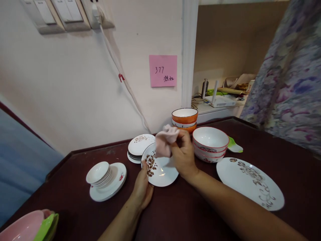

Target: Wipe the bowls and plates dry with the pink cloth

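Observation:
My left hand point(143, 187) grips the left rim of a white plate point(164, 172) with a brown flower print, thumb on top and fingers beneath. The plate is tilted towards me above the dark table. Over its upper right part, my right hand point(185, 155) is closed on a pale pink cloth point(164, 142), which hangs from the fingers and hides some of the plate. Just behind stands a stack of plates point(140, 143), the top one with the same brown print. Right of my right hand sit two stacked white bowls point(210, 142) with red rims.
Small white bowls point(98, 172) rest on white plates point(117, 184) at left. A large oval plate point(250, 182) lies right, near a green-and-white spoon-like piece point(235, 146). Orange bowls point(185, 115) stand by the wall. A pink dish point(22, 224) is front left; a router point(222, 100) sits in the niche.

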Available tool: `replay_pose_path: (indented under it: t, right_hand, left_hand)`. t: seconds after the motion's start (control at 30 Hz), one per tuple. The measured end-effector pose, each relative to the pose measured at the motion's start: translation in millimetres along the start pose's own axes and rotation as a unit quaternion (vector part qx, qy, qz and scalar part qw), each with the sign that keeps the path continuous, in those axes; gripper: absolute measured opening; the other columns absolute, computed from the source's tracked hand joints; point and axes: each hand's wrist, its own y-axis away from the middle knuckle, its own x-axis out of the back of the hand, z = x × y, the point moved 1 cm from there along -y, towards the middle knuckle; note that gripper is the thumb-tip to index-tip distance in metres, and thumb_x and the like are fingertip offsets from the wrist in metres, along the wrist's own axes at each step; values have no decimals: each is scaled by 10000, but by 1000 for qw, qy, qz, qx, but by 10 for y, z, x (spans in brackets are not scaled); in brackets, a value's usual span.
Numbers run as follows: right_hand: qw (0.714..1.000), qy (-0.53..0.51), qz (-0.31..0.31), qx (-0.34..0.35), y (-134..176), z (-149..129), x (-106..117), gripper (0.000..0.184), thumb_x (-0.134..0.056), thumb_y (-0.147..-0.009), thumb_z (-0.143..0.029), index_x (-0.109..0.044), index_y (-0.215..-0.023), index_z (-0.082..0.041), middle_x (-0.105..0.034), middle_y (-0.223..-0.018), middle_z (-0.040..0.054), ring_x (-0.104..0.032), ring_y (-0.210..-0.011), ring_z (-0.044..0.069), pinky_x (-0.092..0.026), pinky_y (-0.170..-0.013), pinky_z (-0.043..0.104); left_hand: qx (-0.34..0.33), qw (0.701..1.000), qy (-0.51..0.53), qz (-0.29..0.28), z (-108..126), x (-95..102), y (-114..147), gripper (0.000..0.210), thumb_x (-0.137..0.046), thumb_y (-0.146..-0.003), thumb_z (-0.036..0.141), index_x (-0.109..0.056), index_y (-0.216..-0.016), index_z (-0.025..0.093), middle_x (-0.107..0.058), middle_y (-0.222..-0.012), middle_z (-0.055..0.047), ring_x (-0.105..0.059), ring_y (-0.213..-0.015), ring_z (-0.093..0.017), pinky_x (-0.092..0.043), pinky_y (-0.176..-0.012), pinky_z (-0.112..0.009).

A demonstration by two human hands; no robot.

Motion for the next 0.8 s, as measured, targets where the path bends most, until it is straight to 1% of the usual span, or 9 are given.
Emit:
replay_pose_path:
  t: [0.07,0.13,0.2,0.33,0.47,0.57,0.67,0.73,0.8]
  right_hand:
    - [990,60,-117,48,97,112,-35,102,-494,-866,-135,-554,-902,-209,-535,-1026,74,-540,-1035,202,-446,-919,356]
    - [959,121,-241,85,176,225,-65,193,-491,-843,-82,-605,-938,-205,-566,-1008,78,-545,-1051,211,-444,-916,355]
    - [927,194,-302,114,214,280,-77,260,-507,-864,-95,-633,-1056,-217,-596,-1075,94,-519,-1124,231,-422,-939,379]
    - [865,334,-340,156,214,190,-82,287,-508,-926,-218,-630,-1184,-247,-490,-1393,115,-330,-1335,310,-318,-1026,504]
    - [836,323,-433,96,171,38,-37,464,-529,-911,-344,-518,-1355,-212,-367,-1508,139,-212,-1412,360,-263,-1080,564]
    - [820,310,-473,85,104,-31,29,580,-613,-820,-227,-486,-1386,-241,-271,-1559,118,-149,-1432,393,-213,-1100,597]
    - [810,327,-477,101,77,-59,45,589,-596,-766,-80,-547,-1327,-255,-402,-1479,124,-292,-1378,365,-325,-1055,534]
    - [804,326,-484,113,124,-72,3,465,-553,-796,-63,-626,-1220,-238,-563,-1283,126,-462,-1231,309,-433,-960,442]
    - [803,310,-493,125,212,-91,-66,334,-534,-829,-87,-673,-1106,-211,-618,-1089,111,-539,-1071,261,-479,-867,368]
  left_hand:
    - [-4,1000,1,0,-1,4,2,455,-481,-908,458,-593,-1275,214,-653,-1288,-104,-561,-1234,-265,-421,-1070,-423]
    - [-15,1000,1,11,1,26,-10,445,-487,-910,445,-596,-1269,206,-657,-1281,-105,-571,-1223,-261,-428,-1065,-417]
    - [-31,999,1,21,5,52,-31,433,-493,-912,431,-599,-1266,205,-663,-1274,-102,-578,-1215,-254,-437,-1058,-408]
    - [-54,998,14,20,18,77,-61,416,-493,-917,415,-595,-1270,220,-657,-1285,-90,-579,-1214,-239,-451,-1047,-389]
    - [-62,997,18,34,40,73,-59,407,-488,-922,403,-595,-1268,217,-653,-1291,-89,-585,-1205,-233,-462,-1034,-378]
    - [-68,997,19,30,44,72,-59,411,-479,-925,409,-591,-1272,219,-660,-1280,-90,-592,-1196,-233,-471,-1023,-378]
    - [-70,997,19,36,38,77,-69,404,-467,-929,412,-601,-1259,221,-688,-1235,-87,-612,-1167,-232,-483,-1007,-378]
    - [-65,997,13,44,35,76,-69,407,-467,-926,422,-618,-1236,206,-704,-1201,-95,-625,-1145,-237,-494,-991,-375]
    - [-48,998,4,44,36,68,-57,425,-467,-921,440,-625,-1222,185,-710,-1181,-107,-633,-1130,-244,-503,-974,-372]
